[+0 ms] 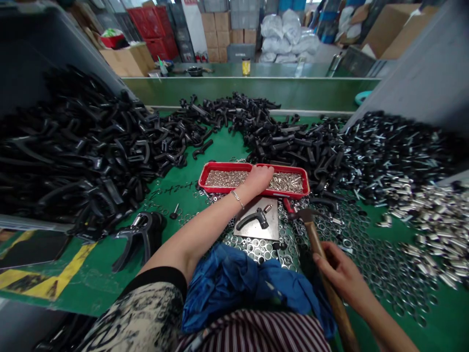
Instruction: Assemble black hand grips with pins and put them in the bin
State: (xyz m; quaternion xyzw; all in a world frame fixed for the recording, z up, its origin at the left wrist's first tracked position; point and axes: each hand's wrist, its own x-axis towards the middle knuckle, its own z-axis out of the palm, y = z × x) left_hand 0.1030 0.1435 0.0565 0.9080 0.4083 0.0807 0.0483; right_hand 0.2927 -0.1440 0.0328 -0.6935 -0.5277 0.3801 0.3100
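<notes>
My left hand (259,179) reaches into the middle of a red two-part tray (306,189), its fingers curled down and their tips hidden. Small metal pieces (225,178) fill the tray's left part, and short pins (289,182) lie in the right. My right hand (339,270) is wrapped round the wooden handle of a hammer (315,237), whose head points away from me. Between my hands a black curved lever (252,218) rests on a metal plate (245,231), with a small silver barrel (268,208) beside its upper end.
Black plastic clamp parts (139,132) are heaped at left and behind the tray. Black-headed screws (388,146) and silver barrels (436,220) pile up at right. Metal rings (366,269) spread over the green table. An assembled spring clamp (141,237) stands near my left forearm.
</notes>
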